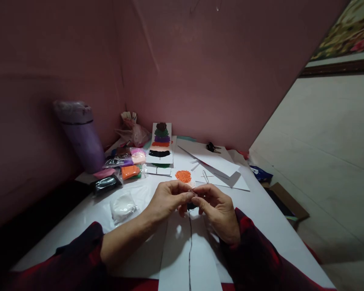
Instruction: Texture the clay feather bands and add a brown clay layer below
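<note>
My left hand (172,196) and my right hand (216,208) meet over the middle of the table, with thumbs and fingertips pressed together. Between them is a small dark brown piece (192,192) that looks like modelling clay, mostly covered by the fingertips. Below the hands lies a white card (176,254) with a thin black line (190,246) running down it. A black patch (191,206) at the top of that line is partly hidden by my fingers. Just beyond the fingertips sits a textured orange clay disc (183,176), with a pale peach patch partly covered behind it.
Bags of coloured clay, including orange (130,172), black (107,184) and white (123,207), lie at left. A purple bottle (81,139) stands behind them. A card with coloured clay bands (160,142) leans at the back. Paper sheets (212,161) and keys (212,147) are at right.
</note>
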Motion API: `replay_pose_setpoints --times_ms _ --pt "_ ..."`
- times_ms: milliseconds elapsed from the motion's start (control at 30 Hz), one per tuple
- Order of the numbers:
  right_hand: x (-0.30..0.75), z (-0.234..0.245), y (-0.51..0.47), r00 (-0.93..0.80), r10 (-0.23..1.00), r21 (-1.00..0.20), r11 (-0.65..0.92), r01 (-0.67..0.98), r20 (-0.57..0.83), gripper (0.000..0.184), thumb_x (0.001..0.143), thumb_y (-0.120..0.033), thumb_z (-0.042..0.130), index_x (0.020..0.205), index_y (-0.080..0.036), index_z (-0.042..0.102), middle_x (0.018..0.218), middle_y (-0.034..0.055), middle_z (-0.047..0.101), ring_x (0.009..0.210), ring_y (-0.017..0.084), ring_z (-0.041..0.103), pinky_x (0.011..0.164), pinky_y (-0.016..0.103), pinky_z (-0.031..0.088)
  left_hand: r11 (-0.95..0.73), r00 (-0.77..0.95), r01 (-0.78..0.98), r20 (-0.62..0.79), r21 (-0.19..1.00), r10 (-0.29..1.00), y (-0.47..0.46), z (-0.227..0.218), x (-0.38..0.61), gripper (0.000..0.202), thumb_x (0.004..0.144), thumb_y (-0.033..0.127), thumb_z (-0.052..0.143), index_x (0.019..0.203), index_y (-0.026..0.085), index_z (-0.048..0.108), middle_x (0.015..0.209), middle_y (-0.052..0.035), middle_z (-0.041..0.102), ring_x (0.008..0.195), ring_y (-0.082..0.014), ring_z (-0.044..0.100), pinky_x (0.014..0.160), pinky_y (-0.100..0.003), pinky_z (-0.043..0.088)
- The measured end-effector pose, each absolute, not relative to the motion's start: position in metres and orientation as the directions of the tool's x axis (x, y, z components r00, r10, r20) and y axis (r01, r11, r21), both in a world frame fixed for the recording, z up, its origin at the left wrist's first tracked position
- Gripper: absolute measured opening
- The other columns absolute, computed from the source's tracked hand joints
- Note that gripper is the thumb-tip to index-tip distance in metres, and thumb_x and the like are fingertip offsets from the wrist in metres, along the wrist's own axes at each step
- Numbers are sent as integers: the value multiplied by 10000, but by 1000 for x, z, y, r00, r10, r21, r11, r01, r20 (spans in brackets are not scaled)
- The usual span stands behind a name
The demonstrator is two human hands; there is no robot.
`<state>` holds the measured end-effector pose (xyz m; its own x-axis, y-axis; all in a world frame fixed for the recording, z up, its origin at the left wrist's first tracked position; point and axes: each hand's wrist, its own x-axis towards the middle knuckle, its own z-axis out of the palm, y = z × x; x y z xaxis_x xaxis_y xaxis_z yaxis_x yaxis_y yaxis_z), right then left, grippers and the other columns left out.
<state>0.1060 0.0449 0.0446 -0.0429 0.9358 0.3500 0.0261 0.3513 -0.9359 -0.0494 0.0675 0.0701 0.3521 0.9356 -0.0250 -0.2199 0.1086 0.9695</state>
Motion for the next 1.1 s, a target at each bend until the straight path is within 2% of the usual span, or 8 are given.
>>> replay_pose_setpoints --times_ms 167,333,400,500,667,833,1000,1100 --pt "106 45 45 -32 939 -939 343 33 342 148 805 -308 718 819 -173 658 691 3 656 567 112 586 467 206 471 80 321 -197 -13 977 947 67 71 -49 335 621 385 786 722 94 655 517 12 587 410 -86 506 420 -208 409" --pt "109 49 50 132 918 -927 374 29 375 178 766 -305 740 743 -169 628 610 -37 578 464 79 511 432 205 454 33 130 -299 7 954 992 72 68 -54 337 656 388 785 759 98 649 549 20 597 421 -74 508 430 -201 426" --pt "110 51 51 140 926 -935 355 1 352 189 756 -321 754 771 -168 644 633 -29 594 475 85 521 430 210 459 57 135 -330 -13 942 991 74 66 -56 396 638 402 808 843 98 658 619 2 636 454 -89 541 434 -212 445" --pt "109 52 50 61 946 -946 322 -45 319 218 747 -339 772 844 -169 677 728 15 666 560 116 585 455 219 484 104 229 -292 -36 951 973 73 65 -55 473 631 423 819 929 92 659 641 -10 650 455 -101 551 426 -222 445" --pt "106 48 47 -41 940 -940 338 -51 340 192 777 -310 752 911 -185 695 815 35 706 595 123 608 520 247 520 74 357 -217 9 973 934 67 67 -51 411 636 418 803 827 76 680 619 -19 640 421 -74 486 393 -203 381" --pt "107 43 45 -24 920 -919 393 33 392 161 800 -271 731 931 -199 670 802 21 697 648 133 632 500 216 504 62 332 -219 15 974 943 65 70 -50 343 629 382 788 760 97 651 568 12 598 413 -77 478 392 -202 379" --pt "107 45 44 -51 920 -917 391 76 388 125 831 -292 697 865 -180 652 746 16 678 594 121 612 489 222 507 66 352 -189 5 980 936 64 71 -48 314 652 388 759 708 109 626 535 24 565 409 -79 472 383 -199 365" --pt "107 47 44 0 923 -918 384 97 386 142 809 -294 710 800 -169 642 674 3 653 543 111 588 469 216 487 82 304 -202 -17 976 953 67 70 -49 293 665 370 758 684 116 613 508 33 553 397 -71 464 397 -194 363"
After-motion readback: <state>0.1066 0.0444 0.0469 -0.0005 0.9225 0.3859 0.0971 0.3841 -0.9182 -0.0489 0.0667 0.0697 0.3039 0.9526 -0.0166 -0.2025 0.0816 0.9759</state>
